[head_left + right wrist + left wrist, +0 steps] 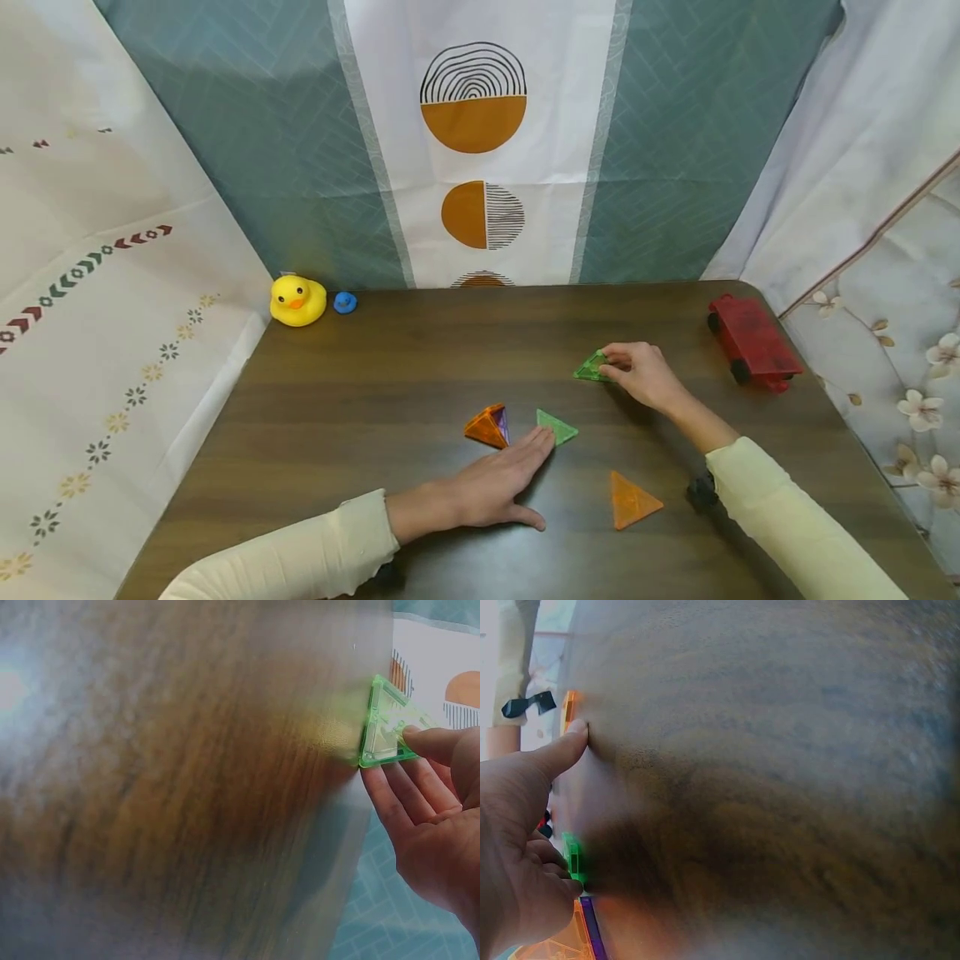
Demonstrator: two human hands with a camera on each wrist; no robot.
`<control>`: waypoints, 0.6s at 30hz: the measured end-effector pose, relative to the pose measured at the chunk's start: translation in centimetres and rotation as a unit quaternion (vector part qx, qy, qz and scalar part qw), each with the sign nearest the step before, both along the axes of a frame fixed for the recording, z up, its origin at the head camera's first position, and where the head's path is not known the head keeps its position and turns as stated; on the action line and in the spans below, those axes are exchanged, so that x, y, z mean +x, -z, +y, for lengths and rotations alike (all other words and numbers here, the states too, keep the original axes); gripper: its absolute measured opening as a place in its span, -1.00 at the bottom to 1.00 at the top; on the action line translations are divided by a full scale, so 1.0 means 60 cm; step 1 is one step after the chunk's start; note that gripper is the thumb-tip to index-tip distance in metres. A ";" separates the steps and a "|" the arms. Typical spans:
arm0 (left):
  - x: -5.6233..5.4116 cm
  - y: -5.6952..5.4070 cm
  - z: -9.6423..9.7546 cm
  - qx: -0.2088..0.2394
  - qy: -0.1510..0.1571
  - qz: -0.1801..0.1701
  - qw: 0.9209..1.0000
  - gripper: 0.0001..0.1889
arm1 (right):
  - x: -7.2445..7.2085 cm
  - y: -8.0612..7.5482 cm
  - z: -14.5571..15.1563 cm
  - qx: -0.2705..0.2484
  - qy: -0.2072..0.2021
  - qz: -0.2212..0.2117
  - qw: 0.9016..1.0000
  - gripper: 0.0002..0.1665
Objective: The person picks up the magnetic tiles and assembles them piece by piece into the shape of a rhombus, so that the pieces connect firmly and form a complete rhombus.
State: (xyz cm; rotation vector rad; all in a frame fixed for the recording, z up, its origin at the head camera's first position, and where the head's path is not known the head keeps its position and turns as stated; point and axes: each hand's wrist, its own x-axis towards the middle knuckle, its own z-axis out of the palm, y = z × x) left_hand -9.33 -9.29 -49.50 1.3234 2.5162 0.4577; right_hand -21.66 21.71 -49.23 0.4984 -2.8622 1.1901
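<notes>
Cream sleeves (307,550) foremost, our left hand (491,483) touches one light-green triangular tile (562,428) with straight fingers, while our right hand (642,377) pinches a green triangular piece (590,368) beyond it, rightward.

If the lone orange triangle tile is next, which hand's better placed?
Probably the left hand: it's nearer the orange triangle tile and only touches the pale green triangle tile. The right hand is farther off, pinching the bright green triangle tile.
</notes>
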 end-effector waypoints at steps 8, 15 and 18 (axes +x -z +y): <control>0.001 0.005 0.008 -0.001 0.000 0.004 1.000 0.19 | 0.003 -0.003 0.003 0.007 -0.006 0.007 1.000 -0.71; 0.001 0.007 0.004 -0.003 -0.002 0.008 1.000 0.19 | 0.009 -0.003 -0.014 -0.004 -0.014 0.004 1.000 -0.70; 0.000 0.007 0.001 -0.003 -0.004 0.006 1.000 0.19 | 0.012 -0.005 -0.023 -0.013 -0.018 0.001 1.000 -0.69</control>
